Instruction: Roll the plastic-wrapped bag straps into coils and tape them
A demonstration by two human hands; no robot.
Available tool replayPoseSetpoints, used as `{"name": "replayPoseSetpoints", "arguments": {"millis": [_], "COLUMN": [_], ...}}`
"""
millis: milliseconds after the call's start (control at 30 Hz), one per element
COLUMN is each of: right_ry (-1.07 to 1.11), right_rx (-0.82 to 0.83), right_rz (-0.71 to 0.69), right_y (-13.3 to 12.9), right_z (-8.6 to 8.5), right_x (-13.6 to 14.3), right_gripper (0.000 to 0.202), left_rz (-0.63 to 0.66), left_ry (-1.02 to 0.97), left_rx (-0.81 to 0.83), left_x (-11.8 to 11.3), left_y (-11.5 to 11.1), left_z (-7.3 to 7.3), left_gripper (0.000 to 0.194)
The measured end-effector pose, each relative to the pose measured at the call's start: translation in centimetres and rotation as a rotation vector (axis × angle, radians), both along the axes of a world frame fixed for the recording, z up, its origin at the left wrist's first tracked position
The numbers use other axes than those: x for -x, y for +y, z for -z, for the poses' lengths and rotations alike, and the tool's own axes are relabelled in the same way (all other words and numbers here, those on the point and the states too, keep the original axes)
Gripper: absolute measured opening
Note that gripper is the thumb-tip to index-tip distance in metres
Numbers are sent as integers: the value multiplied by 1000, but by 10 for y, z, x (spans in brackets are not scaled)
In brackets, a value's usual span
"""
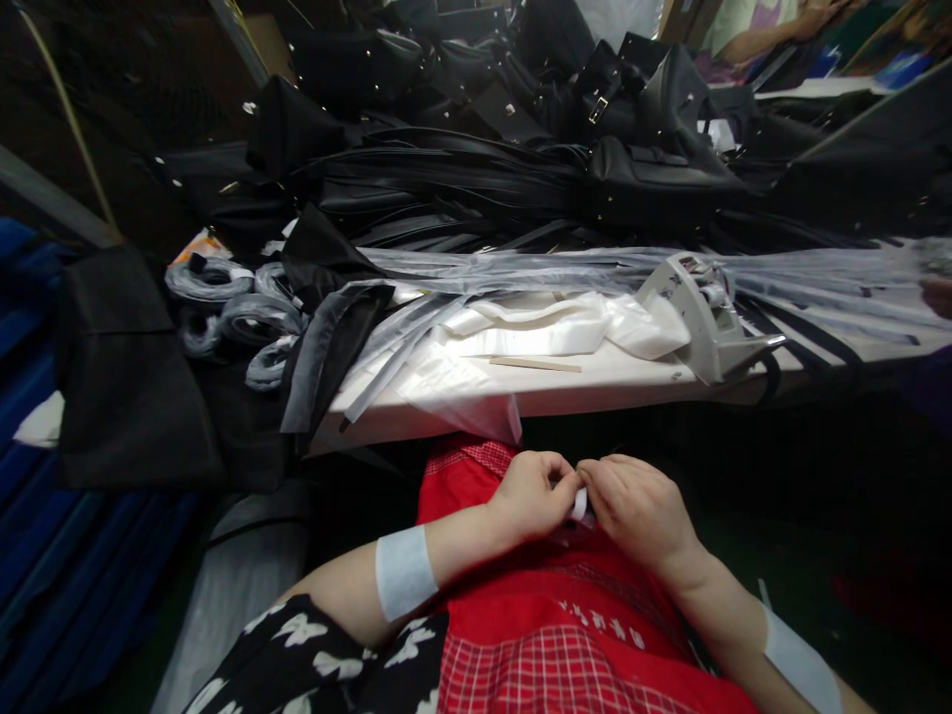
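Observation:
Over the red apron, my left hand and my right hand meet at their fingertips. Between them is a small white strip, pinched by the closed fingers of both hands; its upper end is hidden by the fingertips. Just beyond my hands, a clear plastic sheet hangs over the front edge of the white table. A thin beige stick and folded white plastic lie on the tabletop.
A grey tape dispenser stands right of centre. Coiled, wrapped straps sit at the left. Black bags and straps pile up behind. A person's arm shows at the back right. Blue stacked material is at far left.

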State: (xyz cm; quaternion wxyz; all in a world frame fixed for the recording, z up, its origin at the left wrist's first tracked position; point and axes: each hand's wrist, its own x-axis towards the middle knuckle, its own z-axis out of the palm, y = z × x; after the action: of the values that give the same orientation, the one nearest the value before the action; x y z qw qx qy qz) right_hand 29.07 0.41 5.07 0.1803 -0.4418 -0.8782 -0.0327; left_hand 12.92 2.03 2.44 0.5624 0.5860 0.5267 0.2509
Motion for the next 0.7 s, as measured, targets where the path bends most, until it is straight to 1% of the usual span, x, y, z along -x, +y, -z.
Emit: {"name": "replayPoseSetpoints", "arguments": {"millis": [100,200,333,433,500,700], "right_ry": [103,119,-8,-137,-165,-113], "right_rx": [35,48,17,11,19,26], "right_rz": [85,65,-33,-69,-81,-64], "right_y": [3,6,7,6,6,4], "right_z": [-6,-10,-7,-1,3,12], "right_x": [0,2,3,3,2,0], "right_gripper": [25,26,33,34,34,33], "left_rz": [49,52,-3,-18,-32,-37], "left_ry": [17,-24,-97,-98,-74,-7], "left_rx": [-107,-96,35,136,156,146], "left_x": [2,2,-1,-5,-7,-8], "left_y": [2,4,6,7,8,11], "left_z": [-6,-7,2,9,13,21], "left_gripper": [30,29,29,30,26,12]}}
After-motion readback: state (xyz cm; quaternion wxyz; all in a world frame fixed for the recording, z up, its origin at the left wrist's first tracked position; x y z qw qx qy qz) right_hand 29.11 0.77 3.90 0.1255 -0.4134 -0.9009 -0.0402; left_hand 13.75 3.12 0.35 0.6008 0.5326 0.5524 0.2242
